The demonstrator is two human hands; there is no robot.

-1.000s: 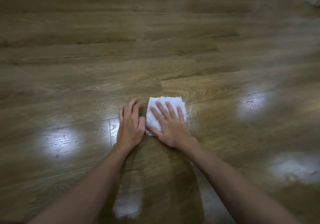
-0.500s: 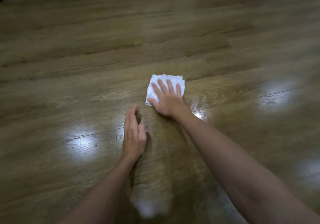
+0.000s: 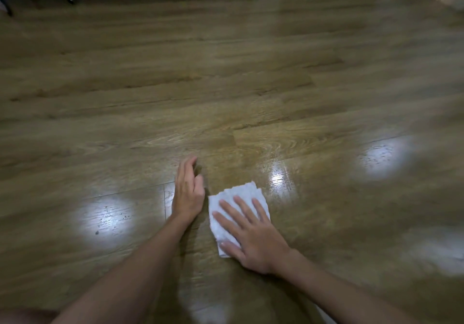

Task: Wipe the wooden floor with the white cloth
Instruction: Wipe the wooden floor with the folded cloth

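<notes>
1. The step in hand looks like a wiping stroke: the right hand [image 3: 253,233] lies flat on the white cloth [image 3: 238,213], which sits on the wooden floor [image 3: 226,92] at about 6 o'clock in the view, just right of centre.
2. To do it well, I judge the palm should keep even pressure so the whole cloth drags rather than bunching, and strokes should overlap and run along the boards.
3. The glossy patch at 1 o'clock of the cloth may be damp; it likely needs a pass.
4. Right fingers [image 3: 242,207]: straight and spread, pressing the cloth, not pinching it.
5. Left hand [image 3: 187,193] rests on the bare floor just beside the cloth at its 9 o'clock, fingers straight and close together, holding nothing; it seems to brace the body.
</notes>
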